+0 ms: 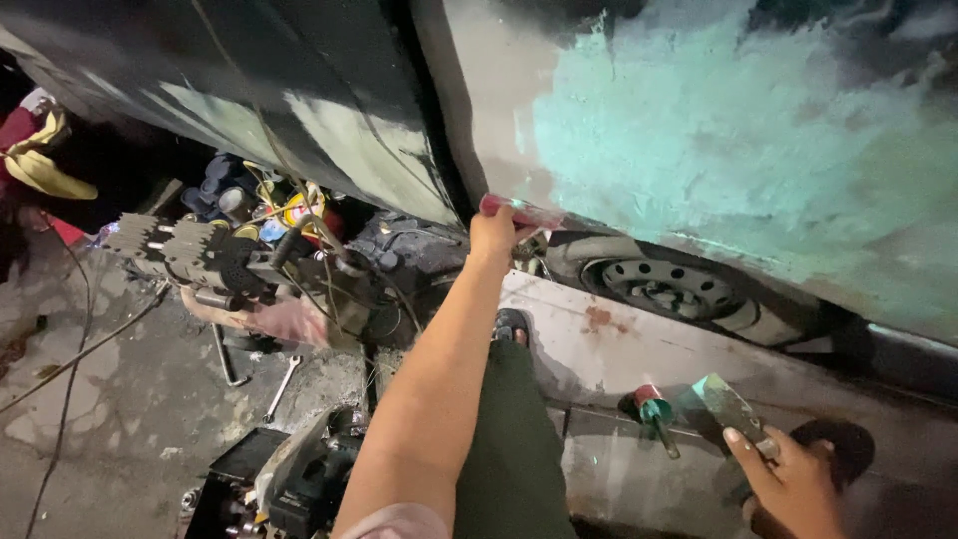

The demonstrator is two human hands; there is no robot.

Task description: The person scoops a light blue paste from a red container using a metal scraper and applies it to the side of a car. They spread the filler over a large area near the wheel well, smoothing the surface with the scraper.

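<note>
The car body panel (718,150), coated in green filler, is standing rigid and immovable; the left hand (494,235) is pinching a thin red spreader (519,210) against it, probably flexible; the right hand (793,479) is gripping a stiff, filler-smeared putty knife (733,409) by its handle end.

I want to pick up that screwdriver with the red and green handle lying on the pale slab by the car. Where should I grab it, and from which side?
Grip the screwdriver by its thick red and green handle, the end lying nearer the car body. Come from above: it lies flat on the slab with its thin shaft pointing toward the viewer, and the right hand, holding a putty knife, crowds the right side.
</note>
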